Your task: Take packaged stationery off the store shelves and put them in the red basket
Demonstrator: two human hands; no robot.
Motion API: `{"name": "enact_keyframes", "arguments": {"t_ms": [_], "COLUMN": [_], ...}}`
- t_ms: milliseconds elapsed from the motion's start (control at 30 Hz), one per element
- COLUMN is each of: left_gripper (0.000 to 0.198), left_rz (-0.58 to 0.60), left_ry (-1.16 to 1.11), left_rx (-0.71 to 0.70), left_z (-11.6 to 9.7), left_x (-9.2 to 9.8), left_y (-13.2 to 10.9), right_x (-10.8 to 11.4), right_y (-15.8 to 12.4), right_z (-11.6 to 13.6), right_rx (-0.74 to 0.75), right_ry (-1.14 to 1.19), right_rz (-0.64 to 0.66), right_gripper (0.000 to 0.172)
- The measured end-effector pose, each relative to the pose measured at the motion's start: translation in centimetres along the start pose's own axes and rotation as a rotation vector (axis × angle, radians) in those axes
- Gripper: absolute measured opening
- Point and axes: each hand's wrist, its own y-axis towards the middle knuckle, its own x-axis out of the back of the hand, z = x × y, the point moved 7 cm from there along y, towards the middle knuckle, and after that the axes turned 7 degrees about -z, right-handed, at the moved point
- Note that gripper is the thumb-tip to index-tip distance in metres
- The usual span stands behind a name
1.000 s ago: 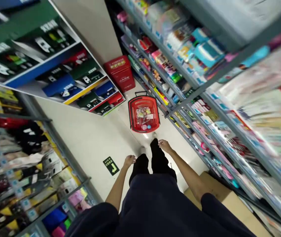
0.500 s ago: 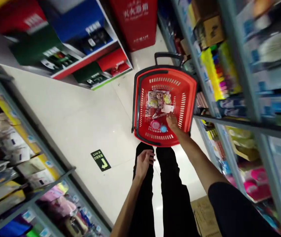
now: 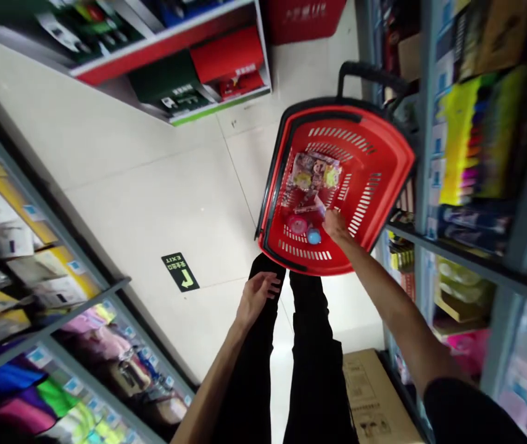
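A red shopping basket [image 3: 386,185] with a black rim and handle stands on the floor before my feet. My right hand [image 3: 335,224] reaches down inside it, fingers closed on the edge of a small white card [image 3: 320,205] seen at a slant; whether anything is attached to the card I cannot make out. Beside that hand lie a round blue thing [image 3: 313,235] and a round pink thing [image 3: 297,224]. Further up are several clear-wrapped packets [image 3: 315,171]. My left hand [image 3: 257,297] hovers over my left knee, fingers loosely bent and apart, holding nothing.
Shelves of packaged goods line the right [image 3: 467,259] and the left [image 3: 73,320]. A display shelf [image 3: 175,52] with red and green boxes stands ahead, next to a red box [image 3: 305,21]. A cardboard carton [image 3: 369,398] lies by my right leg. An exit sign [image 3: 180,272] marks the floor.
The white card has turned from lying nearly flat to a slant in my right hand. The view has shifted, so the basket appears closer and further right. My left hand stays by my knee.
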Motion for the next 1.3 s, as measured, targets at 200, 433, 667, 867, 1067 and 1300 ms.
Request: {"name": "enact_keyframes", "arguments": {"t_ms": [200, 433, 667, 867, 1067, 1300], "left_gripper": [0.058, 0.051, 0.042, 0.042, 0.042, 0.042], "left_rz": [0.048, 0.458, 0.883, 1.125, 1.102, 1.109], "left_ry": [-0.058, 0.0, 0.368, 0.521, 0.529, 0.682], "left_rx": [-0.211, -0.406, -0.632, -0.739, -0.811, -0.82], "left_z": [-13.4, -28.3, -26.8, -17.7, -5.8, 4.2], "left_x": [-2.6, -7.3, -11.5, -16.4, -18.2, -19.6], "left_y": [-8.0, -28.4, -48.5, -61.5, -69.7, -76.3], "right_x": [14.3, 29.3, 39.6, 39.7, 34.6, 29.5], "right_y": [-20.1, -44.8, -66.5, -81.0, -92.2, -100.6], "right_z": [9.4, 20.1, 16.4, 9.2, 1.2, -5.9], "right_rx": [0.0, -0.008, -0.059, -0.018, -0.006, -0.024], "right_ry": [0.453, 1.183, 1.135, 1.2, 1.337, 1.423], "right_rz": [-0.012, -0.083, -0.807, -1.115, -1.268, -1.331], "right_gripper": [0.031, 0.039, 0.028, 0.026, 0.027, 0.031]}}
